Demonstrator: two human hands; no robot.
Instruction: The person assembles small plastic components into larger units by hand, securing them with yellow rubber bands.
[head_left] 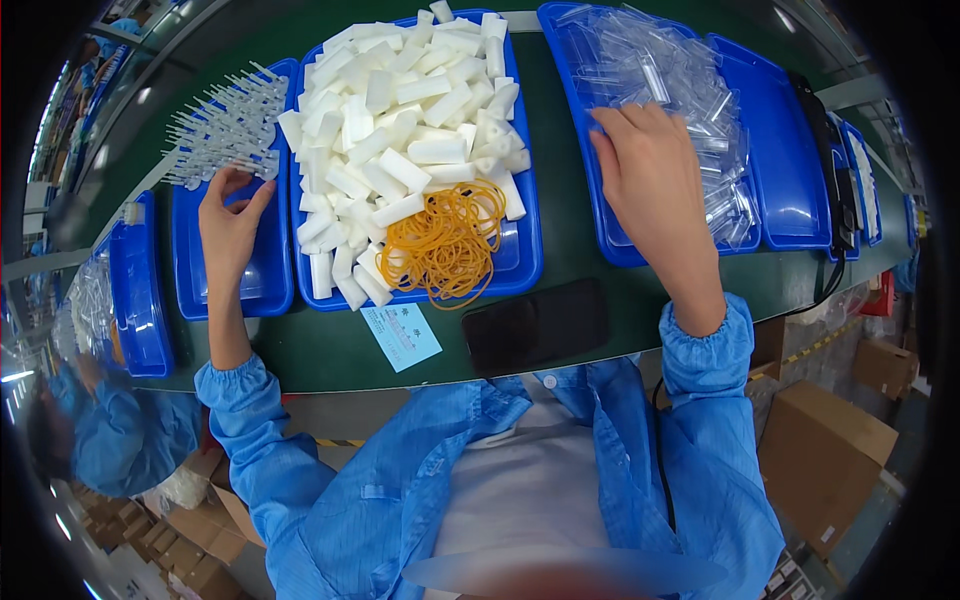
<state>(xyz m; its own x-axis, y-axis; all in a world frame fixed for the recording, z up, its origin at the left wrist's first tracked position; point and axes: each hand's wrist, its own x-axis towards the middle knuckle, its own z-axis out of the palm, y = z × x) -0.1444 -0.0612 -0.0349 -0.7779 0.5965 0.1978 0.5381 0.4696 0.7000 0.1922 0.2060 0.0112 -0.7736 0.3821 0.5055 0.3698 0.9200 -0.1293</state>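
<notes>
My left hand (232, 222) reaches into the left blue tray (262, 290), its fingers pinching at the near end of a pile of thin clear plastic sticks (222, 128). My right hand (655, 180) lies palm down in the right blue tray (615, 245), fingers curled into a heap of clear plastic tubes (680, 80); whether it grips any I cannot tell. Between them, the middle blue tray (520, 262) holds a mound of white plastic blocks (410, 120) and a tangle of yellow rubber bands (445, 245).
A black phone (535, 325) and a light blue paper slip (400, 337) lie on the green bench in front of me. More blue trays (785, 150) stand to the right and another (135, 290) to the left. Cardboard boxes (825, 460) sit on the floor at right.
</notes>
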